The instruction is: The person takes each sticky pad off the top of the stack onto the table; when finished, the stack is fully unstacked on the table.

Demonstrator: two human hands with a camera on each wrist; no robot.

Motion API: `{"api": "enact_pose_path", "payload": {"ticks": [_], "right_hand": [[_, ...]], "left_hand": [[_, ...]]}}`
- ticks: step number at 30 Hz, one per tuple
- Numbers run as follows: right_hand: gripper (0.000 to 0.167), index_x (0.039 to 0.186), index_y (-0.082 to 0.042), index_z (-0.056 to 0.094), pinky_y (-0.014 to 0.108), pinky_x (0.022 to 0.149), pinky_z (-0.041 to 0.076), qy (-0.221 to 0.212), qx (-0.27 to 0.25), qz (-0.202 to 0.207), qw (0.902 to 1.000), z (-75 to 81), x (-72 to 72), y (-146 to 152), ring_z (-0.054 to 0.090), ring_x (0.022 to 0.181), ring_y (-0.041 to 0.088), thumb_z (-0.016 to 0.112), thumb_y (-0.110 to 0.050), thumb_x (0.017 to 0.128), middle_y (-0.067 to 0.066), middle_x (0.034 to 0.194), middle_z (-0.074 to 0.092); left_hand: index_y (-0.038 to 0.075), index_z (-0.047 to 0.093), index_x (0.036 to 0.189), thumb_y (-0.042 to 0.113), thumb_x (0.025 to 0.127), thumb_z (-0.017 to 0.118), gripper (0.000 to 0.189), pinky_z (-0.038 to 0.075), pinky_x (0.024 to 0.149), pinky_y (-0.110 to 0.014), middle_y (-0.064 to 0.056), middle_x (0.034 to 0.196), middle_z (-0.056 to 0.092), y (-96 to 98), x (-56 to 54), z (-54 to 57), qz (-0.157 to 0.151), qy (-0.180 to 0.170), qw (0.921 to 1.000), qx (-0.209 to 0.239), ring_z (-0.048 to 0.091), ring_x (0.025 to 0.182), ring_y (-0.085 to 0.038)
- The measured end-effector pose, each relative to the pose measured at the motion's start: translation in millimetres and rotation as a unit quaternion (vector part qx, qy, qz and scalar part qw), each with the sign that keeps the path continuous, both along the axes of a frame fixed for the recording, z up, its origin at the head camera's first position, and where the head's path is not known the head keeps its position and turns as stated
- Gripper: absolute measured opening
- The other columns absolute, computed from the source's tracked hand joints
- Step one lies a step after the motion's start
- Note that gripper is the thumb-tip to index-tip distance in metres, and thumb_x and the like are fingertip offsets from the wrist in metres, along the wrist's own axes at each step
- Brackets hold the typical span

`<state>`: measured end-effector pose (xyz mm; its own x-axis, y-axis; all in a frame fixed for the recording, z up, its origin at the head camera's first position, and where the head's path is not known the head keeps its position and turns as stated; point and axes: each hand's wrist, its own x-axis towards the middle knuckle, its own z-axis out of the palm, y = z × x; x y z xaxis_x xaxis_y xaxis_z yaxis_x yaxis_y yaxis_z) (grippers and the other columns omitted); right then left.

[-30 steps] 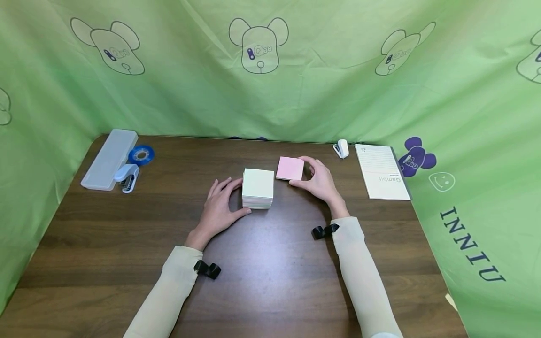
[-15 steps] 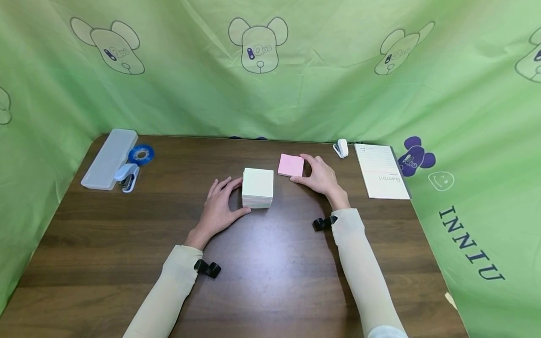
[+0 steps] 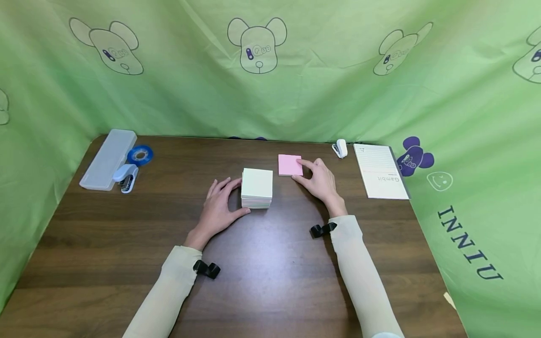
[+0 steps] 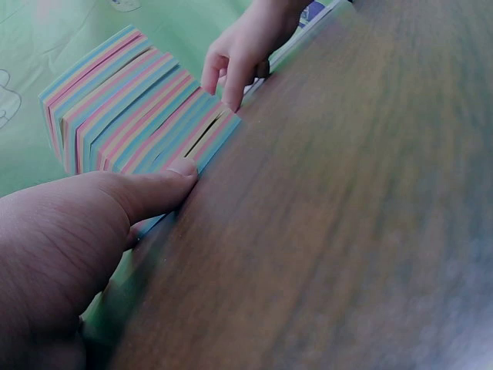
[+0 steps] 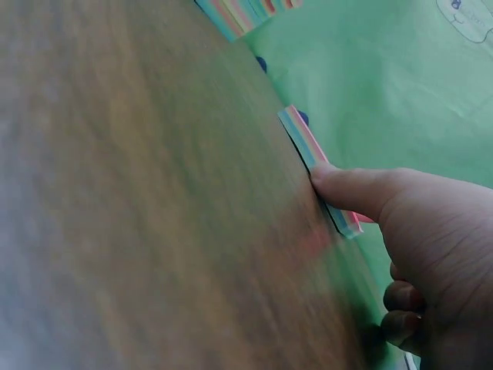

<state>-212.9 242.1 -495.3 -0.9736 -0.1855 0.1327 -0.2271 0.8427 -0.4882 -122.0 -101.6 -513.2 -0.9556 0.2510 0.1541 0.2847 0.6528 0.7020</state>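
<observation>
A tall stack of sticky notes [image 3: 257,183], pale green on top with multicoloured layered sides [image 4: 139,108], stands mid-table. My left hand [image 3: 217,211] holds it at its left side, the thumb on the front face near the bottom and the other fingers toward the back. To the right and slightly farther back lies a thin pad of sticky notes [image 3: 289,165], pink on top with blue and yellow layers beneath. My right hand [image 3: 319,180] pinches its right end, the thumb on the front edge [image 5: 308,146] and the index fingertip at the top's right side.
At the back left lie a translucent pencil case [image 3: 109,159], a blue tape roll [image 3: 140,155] and a light-blue stapler [image 3: 126,177]. A small white stapler [image 3: 340,148] and a notebook [image 3: 380,171] sit at the back right. A green curtain [image 3: 190,94] borders the table.
The pink-topped pad has shifted slightly back and turned straighter. My right index finger has moved from its back corner down onto its right side. The left hand and tall stack stay put.
</observation>
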Motion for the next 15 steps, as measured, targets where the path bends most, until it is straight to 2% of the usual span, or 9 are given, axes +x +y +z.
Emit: {"api": "enact_pose_path", "payload": {"ticks": [6,15], "right_hand": [[0.061,0.155,-0.019,0.068,0.045,0.059,0.042,0.001,0.027,-0.018,0.9995,0.0,-2.8,-8.1,0.043,0.070,0.026,0.082,-0.044,0.100,0.012,0.095,0.051],[0.062,0.158,-0.023,0.065,0.047,0.059,0.045,-0.001,0.035,-0.034,0.9988,-1.3,-12.6,-19.4,0.046,0.072,0.028,0.078,-0.045,0.102,0.012,0.095,0.053]], "left_hand": [[0.010,0.050,0.166,0.036,0.086,0.098,0.096,0.008,0.140,-0.055,-0.011,0.161,0.061,-0.7,0.6,0.2,0.000,-0.004,1.0000,-0.005,0.037,0.163,-0.037],[0.011,0.051,0.166,0.036,0.086,0.098,0.096,0.007,0.141,-0.054,-0.011,0.161,0.062,-0.8,0.7,0.8,0.000,-0.002,1.0000,-0.003,0.038,0.163,-0.037]]}}
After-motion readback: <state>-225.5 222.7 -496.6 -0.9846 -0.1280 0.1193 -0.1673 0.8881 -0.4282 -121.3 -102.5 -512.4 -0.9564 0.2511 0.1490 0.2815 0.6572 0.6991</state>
